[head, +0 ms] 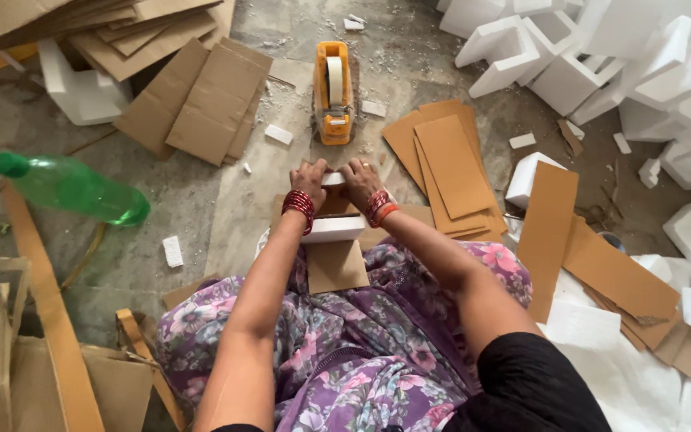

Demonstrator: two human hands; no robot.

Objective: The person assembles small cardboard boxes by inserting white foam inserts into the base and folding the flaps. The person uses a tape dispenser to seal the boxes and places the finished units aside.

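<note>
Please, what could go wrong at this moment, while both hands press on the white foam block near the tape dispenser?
1. The left hand and right hand squeeze the white foam block; foam may crumble, as white crumbs on the floor suggest.
2. The orange tape dispenser stands just beyond the fingers; its cutting end might scratch them.
3. The cardboard piece under the block could slip.

Green bottle (pixel 73 189) — floor, left

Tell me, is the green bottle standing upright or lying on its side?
Lying on its side. The green bottle rests lengthwise on the floor, its cap pointing left, far from both hands.
</note>
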